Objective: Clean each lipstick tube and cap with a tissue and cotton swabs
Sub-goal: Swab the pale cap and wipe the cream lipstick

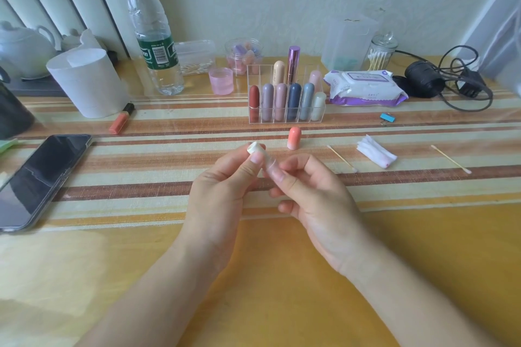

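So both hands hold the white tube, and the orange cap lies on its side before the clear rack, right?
Not quite. The head view shows the orange cap standing upright in front of the clear rack, not on its side. The left hand and right hand do hold the white tube.

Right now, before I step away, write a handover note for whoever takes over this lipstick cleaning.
Left grip pinches the upper end of a pale lipstick tube; right grip pinches its lower end, above the table.
An orange-pink cap stands upright just beyond.
Folded tissue, pink-stained, lies to the right between two cotton swabs.
Other capped lipsticks stand in the clear organizer.
Done: cap off, some wiping, judging by the stain.
Left: finish this tube and cap, recap; which others are clean cannot be told.
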